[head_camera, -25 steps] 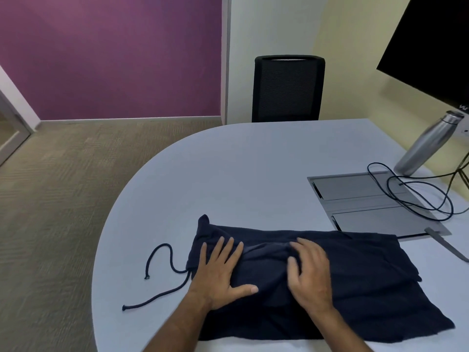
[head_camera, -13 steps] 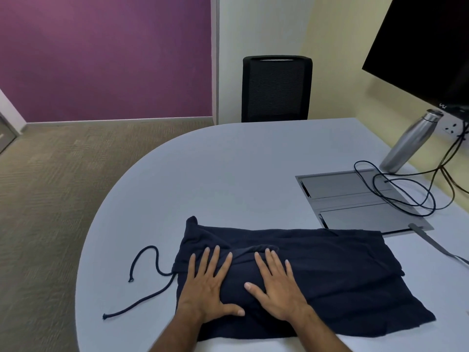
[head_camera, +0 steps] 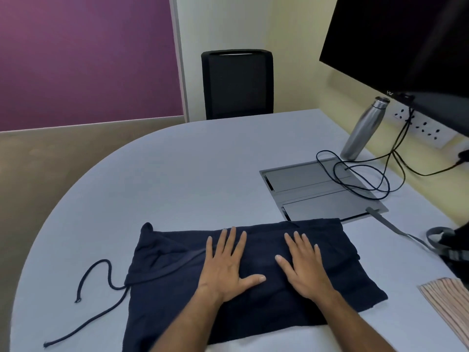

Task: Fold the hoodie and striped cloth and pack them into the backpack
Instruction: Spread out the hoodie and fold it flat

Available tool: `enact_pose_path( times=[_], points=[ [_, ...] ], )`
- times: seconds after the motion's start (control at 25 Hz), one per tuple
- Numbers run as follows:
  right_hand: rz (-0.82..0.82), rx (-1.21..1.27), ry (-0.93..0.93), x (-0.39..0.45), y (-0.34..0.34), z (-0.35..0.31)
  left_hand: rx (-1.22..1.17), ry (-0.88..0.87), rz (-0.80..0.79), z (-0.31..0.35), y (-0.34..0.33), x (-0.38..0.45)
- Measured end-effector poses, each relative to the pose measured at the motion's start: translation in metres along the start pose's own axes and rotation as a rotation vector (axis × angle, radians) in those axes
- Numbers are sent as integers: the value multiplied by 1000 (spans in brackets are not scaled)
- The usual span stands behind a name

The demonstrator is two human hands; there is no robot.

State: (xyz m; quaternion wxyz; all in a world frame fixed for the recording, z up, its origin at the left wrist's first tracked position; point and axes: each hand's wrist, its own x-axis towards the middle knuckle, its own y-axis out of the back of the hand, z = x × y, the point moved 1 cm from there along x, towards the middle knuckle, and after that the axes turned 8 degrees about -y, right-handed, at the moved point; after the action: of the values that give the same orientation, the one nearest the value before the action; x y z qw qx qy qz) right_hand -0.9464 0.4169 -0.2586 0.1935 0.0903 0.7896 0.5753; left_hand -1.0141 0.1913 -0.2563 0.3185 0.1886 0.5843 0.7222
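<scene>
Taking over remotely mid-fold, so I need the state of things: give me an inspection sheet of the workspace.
Surface: pale rounded table with a grey floor-box panel set in it.
Job's things: navy hoodie lies folded flat, drawstring trailing left; striped cloth at the right edge; backpack mostly out of frame.
Clutter: steel bottle.
Hands: left hand and right hand rest flat on the hoodie, fingers straight.
Cables: black cable looped over the panel.
Surroundings: black chair, monitor, wall sockets.
</scene>
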Motion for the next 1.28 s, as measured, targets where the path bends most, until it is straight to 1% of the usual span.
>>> enact_pose_path(
  times=[0.2, 0.24, 0.32, 0.44, 0.64, 0.96, 1.12, 1.28],
  points=[
    [153, 49, -352, 20, 29, 96, 34, -17, -99, 52, -18, 41],
    [144, 92, -422, 23, 34, 110, 32, -12, -118, 62, -23, 48],
    [60, 227, -557, 31, 38, 132, 21, -5, -157, 81, -33, 58],
    [-48, 406, -673, 43, 36, 152, 0, -2, -213, 102, -46, 68],
    [-111, 513, -739, 61, 37, 166, 1, 10, -268, 112, -61, 76],
    [-234, 649, -739, 76, 43, 165, 31, 43, -298, 114, -65, 79],
    [-204, 608, -730, 75, 47, 159, 4, 42, -355, 114, -61, 81],
    [-106, 495, -613, 62, 59, 145, -116, 87, -451, 114, -45, 89]
  ],
)
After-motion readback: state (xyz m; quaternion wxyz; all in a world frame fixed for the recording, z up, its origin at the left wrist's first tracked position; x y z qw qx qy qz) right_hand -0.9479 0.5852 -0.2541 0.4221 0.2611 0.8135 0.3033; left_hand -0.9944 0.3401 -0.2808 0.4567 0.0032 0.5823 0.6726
